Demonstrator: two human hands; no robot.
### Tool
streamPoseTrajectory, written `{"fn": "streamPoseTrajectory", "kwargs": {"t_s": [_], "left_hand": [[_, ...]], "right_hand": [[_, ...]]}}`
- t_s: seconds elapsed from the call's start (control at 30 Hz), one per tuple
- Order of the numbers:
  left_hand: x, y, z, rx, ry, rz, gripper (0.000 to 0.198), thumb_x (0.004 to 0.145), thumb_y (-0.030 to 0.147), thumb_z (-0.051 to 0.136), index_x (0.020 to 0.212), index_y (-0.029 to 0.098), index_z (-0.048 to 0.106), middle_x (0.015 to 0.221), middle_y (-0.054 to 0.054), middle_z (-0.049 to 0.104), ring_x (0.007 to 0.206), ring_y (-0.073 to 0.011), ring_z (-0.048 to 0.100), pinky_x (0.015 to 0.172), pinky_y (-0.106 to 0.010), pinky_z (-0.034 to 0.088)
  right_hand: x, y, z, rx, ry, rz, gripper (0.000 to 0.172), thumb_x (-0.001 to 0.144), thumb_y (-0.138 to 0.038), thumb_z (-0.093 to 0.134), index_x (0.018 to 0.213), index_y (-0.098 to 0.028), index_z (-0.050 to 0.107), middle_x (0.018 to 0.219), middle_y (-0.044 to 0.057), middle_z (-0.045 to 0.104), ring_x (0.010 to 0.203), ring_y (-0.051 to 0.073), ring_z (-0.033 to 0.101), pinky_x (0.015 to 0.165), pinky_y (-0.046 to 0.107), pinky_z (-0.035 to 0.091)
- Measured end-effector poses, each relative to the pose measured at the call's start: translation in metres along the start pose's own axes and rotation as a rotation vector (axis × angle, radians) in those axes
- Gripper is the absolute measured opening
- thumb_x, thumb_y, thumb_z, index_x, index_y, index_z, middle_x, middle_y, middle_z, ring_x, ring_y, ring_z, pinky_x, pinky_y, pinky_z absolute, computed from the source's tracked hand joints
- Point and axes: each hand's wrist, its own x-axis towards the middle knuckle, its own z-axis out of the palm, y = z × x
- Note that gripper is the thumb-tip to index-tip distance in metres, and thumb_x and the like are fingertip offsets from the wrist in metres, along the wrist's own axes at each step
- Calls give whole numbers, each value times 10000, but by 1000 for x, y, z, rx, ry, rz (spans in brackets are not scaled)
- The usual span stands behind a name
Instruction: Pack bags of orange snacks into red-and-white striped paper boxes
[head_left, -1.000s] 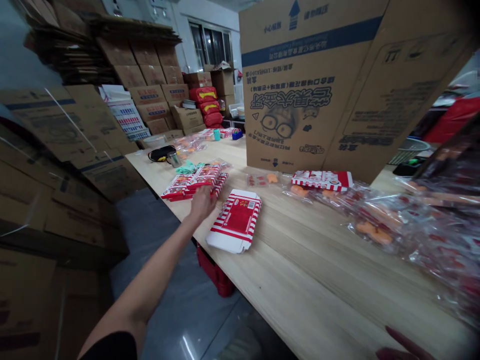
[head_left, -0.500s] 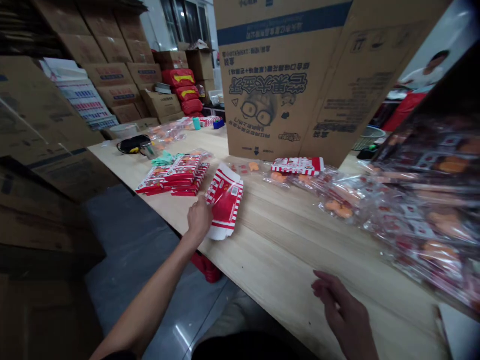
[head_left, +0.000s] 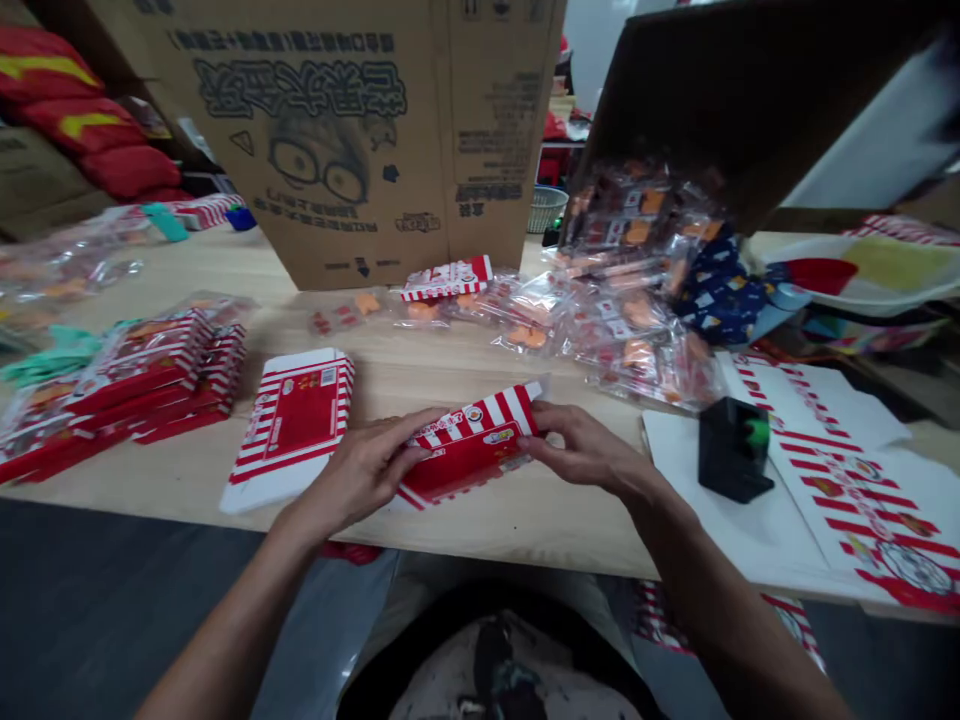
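A flattened red-and-white striped paper carton (head_left: 469,447) is between my two hands over the wooden table (head_left: 480,530). My left hand (head_left: 360,475) holds its left end, and my right hand (head_left: 585,450) pinches its right end. A second flat striped carton (head_left: 289,430) lies just left of my left hand. Further left is a stack of striped packs in clear plastic (head_left: 142,375). Clear bags of orange snacks (head_left: 637,310) are heaped to the right, beyond my right hand.
A large upright cardboard box (head_left: 315,130) stands at the table's far side. A black block with a green part (head_left: 733,450) sits on white and striped printed sheets (head_left: 847,470) at the right. A dark tilted carton (head_left: 720,100) overhangs the snack bags. Red padded bags (head_left: 75,120) lie far left.
My view has swung right and lower toward the table. My right hand has come in from the lower right, and both hands now hold a striped carton. The other carton lies flat at the left.
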Motion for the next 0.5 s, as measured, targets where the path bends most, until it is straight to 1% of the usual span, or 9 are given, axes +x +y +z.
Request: {"fn": "streamPoseTrajectory", "kwargs": {"t_s": [0.07,0.13,0.2,0.27,0.33,0.37,0.43,0.47,0.5], "left_hand": [[3,6,18,72,-2,-23,550,995,327,542,1518,244,393,1338,-153,658,1157,-292,663,945,-460,559],[6,18,34,81,-9,-92,773,920,462,649,1557,190,307,1377,-218,611,1202,-359,624,975,-545,533],[8,30,46,-39,-42,-152,845,882,514,685,1556,188,291,1427,-230,569,1239,-366,603,995,-545,522],[10,41,53,-270,-107,-185,597,943,467,615,1456,221,435,1348,-162,641,1153,-301,657,936,-448,557],[12,48,56,-497,-172,-242,316,993,444,523,1182,209,618,1047,-69,746,879,-221,710,745,-320,568],[14,49,57,-570,-177,-288,308,1002,458,492,1010,193,649,862,-30,737,728,-188,685,643,-275,534],[18,46,59,-650,-119,-417,399,993,502,480,814,176,624,673,2,674,582,-159,618,541,-241,467],[21,41,61,-680,-79,-477,407,982,520,491,821,173,630,682,-1,683,590,-167,627,539,-243,470],[24,35,64,-708,-44,-527,400,974,531,497,880,172,647,735,-14,713,629,-185,656,559,-254,493]], "right_hand": [[-4,-2,0,183,-46,52,278,915,-424,599,836,-216,766,879,38,760,767,187,668,672,315,547],[-7,-6,1,406,-58,180,371,911,-517,614,887,-186,782,811,39,766,677,177,669,599,298,545],[-7,-10,0,555,-54,280,437,891,-565,638,911,-155,785,771,49,768,615,172,667,566,295,543],[-6,-14,-5,535,-69,269,431,889,-560,643,867,-154,785,724,39,753,581,160,651,549,280,533],[-1,-18,-10,366,-73,184,391,924,-505,608,811,-174,783,688,22,729,570,148,633,548,270,525],[2,-21,-13,248,-17,123,357,942,-454,590,812,-185,784,712,23,730,603,154,644,584,280,539],[5,-32,-17,16,227,-7,258,951,-346,575,938,-208,793,901,51,760,809,200,701,771,349,575],[4,-39,-17,-55,372,-60,249,948,-306,572,1065,-225,777,1040,68,756,953,228,702,886,396,561],[-1,-47,-17,-78,496,-94,312,951,-287,563,1214,-248,726,1162,82,730,1074,248,681,972,439,532]]}}
